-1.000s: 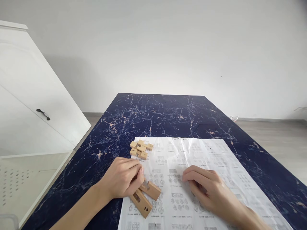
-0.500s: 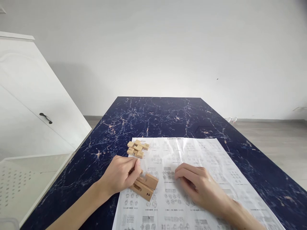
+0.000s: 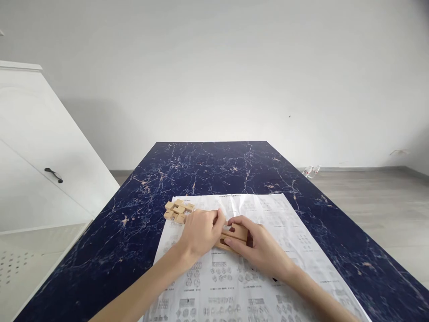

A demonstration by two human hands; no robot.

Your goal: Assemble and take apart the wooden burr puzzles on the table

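Two notched wooden puzzle pieces (image 3: 238, 232) lie side by side over the printed sheet (image 3: 221, 261), between my hands. My left hand (image 3: 203, 230) is closed on their left end, its curled fingers hiding that part. My right hand (image 3: 258, 245) grips the right end, thumb on the near piece and fingers over the far one. Slots show in the middle of the pieces. Just beyond my left hand, an interlocked cluster of small wooden blocks (image 3: 178, 209) rests at the sheet's far left corner.
The sheet, with rows of small diagrams, lies on a dark blue marbled table (image 3: 208, 167). To the left stands a white cabinet (image 3: 40, 147) with a black handle (image 3: 53, 175). Clear plastic bottles (image 3: 311, 171) stand on the floor past the table's right edge.
My left hand has moved right with the wooden pieces. My right hand, earlier resting on the sheet, has come in and taken hold of their right end. The view has shifted slightly.
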